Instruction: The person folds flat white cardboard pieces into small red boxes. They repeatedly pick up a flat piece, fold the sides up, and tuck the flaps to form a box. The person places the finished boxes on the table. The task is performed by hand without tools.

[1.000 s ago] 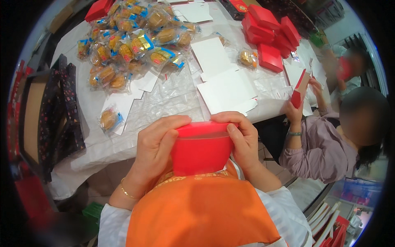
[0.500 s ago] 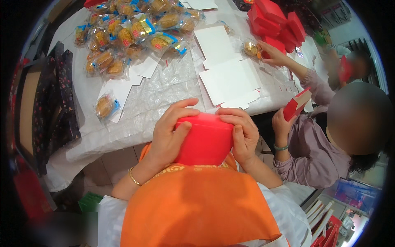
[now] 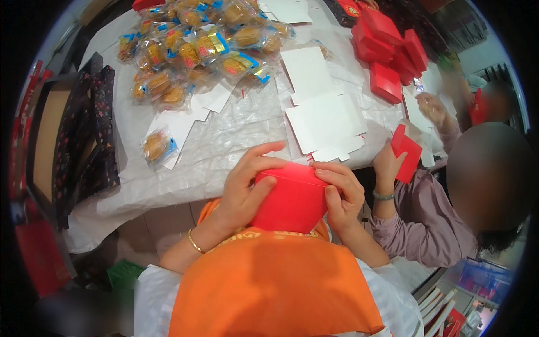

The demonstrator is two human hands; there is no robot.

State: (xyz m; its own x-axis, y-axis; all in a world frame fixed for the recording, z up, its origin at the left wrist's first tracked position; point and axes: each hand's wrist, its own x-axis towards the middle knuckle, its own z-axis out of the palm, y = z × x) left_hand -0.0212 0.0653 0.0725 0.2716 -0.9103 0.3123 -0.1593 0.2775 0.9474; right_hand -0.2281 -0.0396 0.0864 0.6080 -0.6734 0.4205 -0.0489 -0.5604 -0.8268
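Observation:
A red cardboard box (image 3: 289, 202) is held upright against my orange apron, just off the table's near edge. My left hand (image 3: 247, 182) grips its left side, thumb on the front face and fingers over the top edge. On the other side, my right hand (image 3: 342, 194) has its fingers bent over the top right corner and the thumb against the side. What is inside the box cannot be seen. Beyond my hands lie flat white card blanks (image 3: 325, 121). One wrapped pastry (image 3: 157, 146) rests on white card to the left.
A heap of wrapped pastries (image 3: 196, 48) covers the far left of the white-covered table (image 3: 224, 129). Red boxes (image 3: 387, 48) are piled far right. At right, a co-worker's hand (image 3: 387, 163) holds a red box piece. A dark patterned box (image 3: 73, 146) stands left.
The view has shifted slightly; my grip on the box looks the same. The co-worker's far hand has left the wrapped pastry by the pile, and that pastry is no longer visible there.

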